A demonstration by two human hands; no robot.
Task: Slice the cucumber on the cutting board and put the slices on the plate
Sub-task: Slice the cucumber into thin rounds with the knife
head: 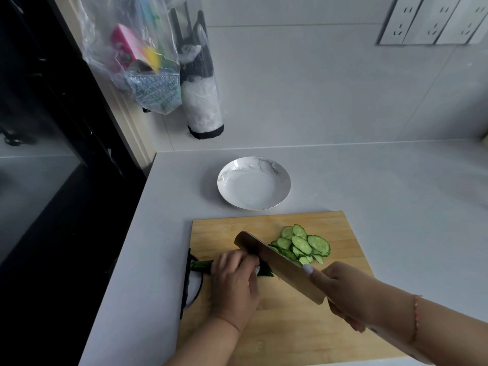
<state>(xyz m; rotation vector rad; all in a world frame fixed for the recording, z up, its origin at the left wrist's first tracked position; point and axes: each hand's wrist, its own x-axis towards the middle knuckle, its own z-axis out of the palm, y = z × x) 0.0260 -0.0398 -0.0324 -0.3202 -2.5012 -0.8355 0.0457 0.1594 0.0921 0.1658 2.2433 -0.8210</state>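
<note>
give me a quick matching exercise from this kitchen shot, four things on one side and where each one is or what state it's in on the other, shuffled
Things:
1. plate
2. cucumber slices
3. knife
4. uncut cucumber

States:
A. piled on the cutting board
B. held down by the left hand
C. nothing on it, behind the board
D. gripped by the right hand

Pairs: 1-C, 2-A, 3-D, 4-B

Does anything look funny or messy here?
Mostly tidy. One odd thing: the cucumber end pokes past the left edge of the cutting board. The slices sit neatly piled on the board, and the plate holds none.
</note>
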